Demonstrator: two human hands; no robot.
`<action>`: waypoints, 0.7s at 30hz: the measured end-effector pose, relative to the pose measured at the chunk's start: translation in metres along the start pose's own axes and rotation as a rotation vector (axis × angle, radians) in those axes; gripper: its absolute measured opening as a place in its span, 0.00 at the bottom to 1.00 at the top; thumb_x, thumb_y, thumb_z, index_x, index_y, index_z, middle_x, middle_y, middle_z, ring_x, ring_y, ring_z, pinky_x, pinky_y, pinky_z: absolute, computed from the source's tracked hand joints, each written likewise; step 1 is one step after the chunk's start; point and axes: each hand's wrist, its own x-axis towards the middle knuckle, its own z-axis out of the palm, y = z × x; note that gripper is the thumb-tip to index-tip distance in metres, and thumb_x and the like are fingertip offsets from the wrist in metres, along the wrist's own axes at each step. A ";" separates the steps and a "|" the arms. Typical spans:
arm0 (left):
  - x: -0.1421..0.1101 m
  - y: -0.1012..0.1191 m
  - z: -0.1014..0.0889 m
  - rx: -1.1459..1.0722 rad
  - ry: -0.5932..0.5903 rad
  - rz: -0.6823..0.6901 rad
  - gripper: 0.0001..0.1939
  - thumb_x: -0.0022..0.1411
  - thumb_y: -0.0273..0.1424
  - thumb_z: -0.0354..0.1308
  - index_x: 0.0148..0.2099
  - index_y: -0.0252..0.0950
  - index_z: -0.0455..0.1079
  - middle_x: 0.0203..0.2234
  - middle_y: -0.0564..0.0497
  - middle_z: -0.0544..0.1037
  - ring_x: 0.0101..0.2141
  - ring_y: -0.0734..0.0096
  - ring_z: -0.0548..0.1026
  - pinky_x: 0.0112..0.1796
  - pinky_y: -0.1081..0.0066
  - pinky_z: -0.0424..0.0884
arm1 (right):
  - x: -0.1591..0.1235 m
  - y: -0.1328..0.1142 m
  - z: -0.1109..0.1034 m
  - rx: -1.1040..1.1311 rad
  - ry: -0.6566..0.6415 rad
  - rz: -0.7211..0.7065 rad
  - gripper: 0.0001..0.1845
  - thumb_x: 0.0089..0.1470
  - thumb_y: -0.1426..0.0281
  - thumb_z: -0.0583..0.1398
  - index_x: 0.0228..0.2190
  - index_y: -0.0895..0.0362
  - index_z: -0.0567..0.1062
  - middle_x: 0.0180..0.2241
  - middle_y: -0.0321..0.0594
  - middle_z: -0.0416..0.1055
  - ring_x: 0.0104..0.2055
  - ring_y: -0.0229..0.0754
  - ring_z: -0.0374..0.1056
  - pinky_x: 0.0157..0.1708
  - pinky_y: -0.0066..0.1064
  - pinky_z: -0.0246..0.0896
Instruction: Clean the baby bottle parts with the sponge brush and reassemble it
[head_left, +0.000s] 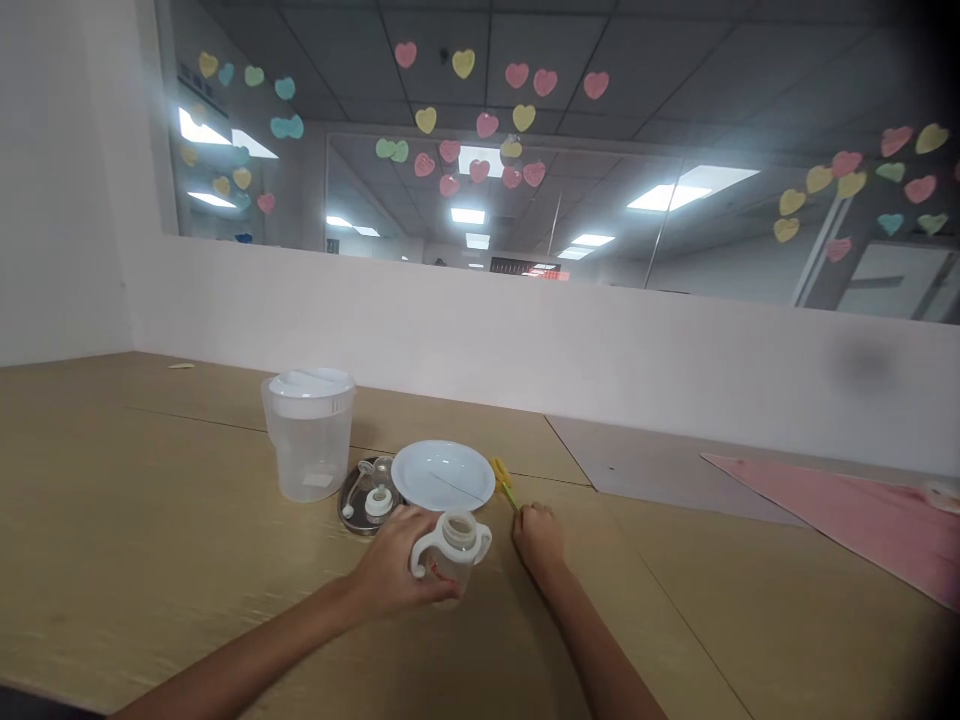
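A clear baby bottle (448,575) with a white two-handled collar is gripped in my left hand (397,565); its mouth is uncovered and faces up. My right hand (541,540) is closed around the lower end of a slim brush-like tool (506,482) with a yellow head and a green stem; its exact kind is hard to make out. Just beyond the bottle sits a shallow white bowl (431,465). To its left, a round metal tray (349,515) bears a white nipple ring (378,502), a straw piece (358,488) and a clear cap (382,468).
A lidded translucent pitcher (311,440) stands behind the tray on the left. Pink cloth (847,510) lies on the right of the tan table (187,560). A white wall (450,335) and a window with heart-shaped notes close off the back.
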 end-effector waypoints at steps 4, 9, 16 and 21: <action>0.000 -0.012 0.016 -0.006 -0.011 -0.011 0.32 0.42 0.44 0.66 0.50 0.42 0.67 0.42 0.48 0.73 0.42 0.59 0.68 0.43 0.64 0.62 | 0.000 0.000 0.002 -0.004 -0.005 -0.015 0.16 0.56 0.75 0.49 0.32 0.64 0.77 0.34 0.51 0.72 0.42 0.47 0.67 0.33 0.31 0.57; 0.004 -0.021 0.021 0.043 -0.008 -0.034 0.32 0.42 0.45 0.65 0.50 0.42 0.67 0.41 0.48 0.73 0.42 0.58 0.67 0.44 0.62 0.61 | -0.003 -0.006 -0.003 -0.075 0.067 0.002 0.17 0.57 0.73 0.49 0.31 0.63 0.76 0.34 0.53 0.72 0.42 0.51 0.67 0.31 0.33 0.58; 0.003 -0.042 0.005 0.145 0.100 0.029 0.35 0.45 0.50 0.62 0.53 0.39 0.63 0.43 0.46 0.68 0.45 0.56 0.64 0.46 0.59 0.60 | -0.008 -0.028 -0.013 0.007 0.280 -0.152 0.20 0.62 0.68 0.45 0.51 0.56 0.68 0.37 0.45 0.73 0.37 0.44 0.69 0.32 0.30 0.60; 0.002 -0.086 -0.030 0.306 0.328 -0.143 0.19 0.63 0.44 0.44 0.46 0.37 0.67 0.42 0.45 0.69 0.44 0.60 0.66 0.47 0.60 0.61 | -0.011 -0.033 -0.008 0.094 0.186 -0.296 0.21 0.63 0.65 0.44 0.52 0.53 0.67 0.41 0.43 0.72 0.36 0.42 0.70 0.30 0.28 0.61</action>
